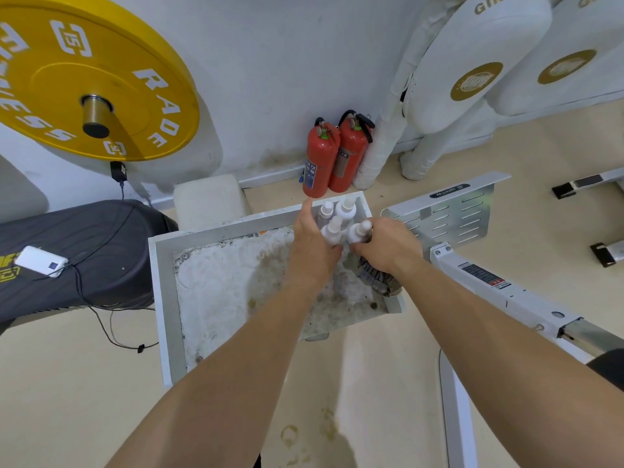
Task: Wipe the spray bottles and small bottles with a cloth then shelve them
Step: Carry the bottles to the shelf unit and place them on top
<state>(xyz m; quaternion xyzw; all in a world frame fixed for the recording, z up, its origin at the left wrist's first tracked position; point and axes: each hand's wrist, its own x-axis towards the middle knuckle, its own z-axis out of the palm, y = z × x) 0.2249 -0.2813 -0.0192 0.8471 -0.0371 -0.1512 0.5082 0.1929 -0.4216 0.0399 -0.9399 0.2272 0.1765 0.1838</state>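
We note four white small bottles (346,206), upright, clustered in far R corner of stained tray (162,298), hemmed by rim on far and R sides. L hand (314,241) curls round near-left bottle (332,228); R hand (388,244) grips near-right bottle (361,228), striped cloth (378,282) beneath. Room lies leftward across tray floor.

One view only: head-worn, wide-angle. It looks forward and steeply down onto the white tray (162,298), facing the wall (270,79). Both forearms enter from the bottom edge. The left hand (312,241) and right hand (388,246) meet just above centre at the small bottles (346,207), close to the lens. Lens curvature bends the edges: yellow weight plate (84,79) upper left, floor (67,400) below.
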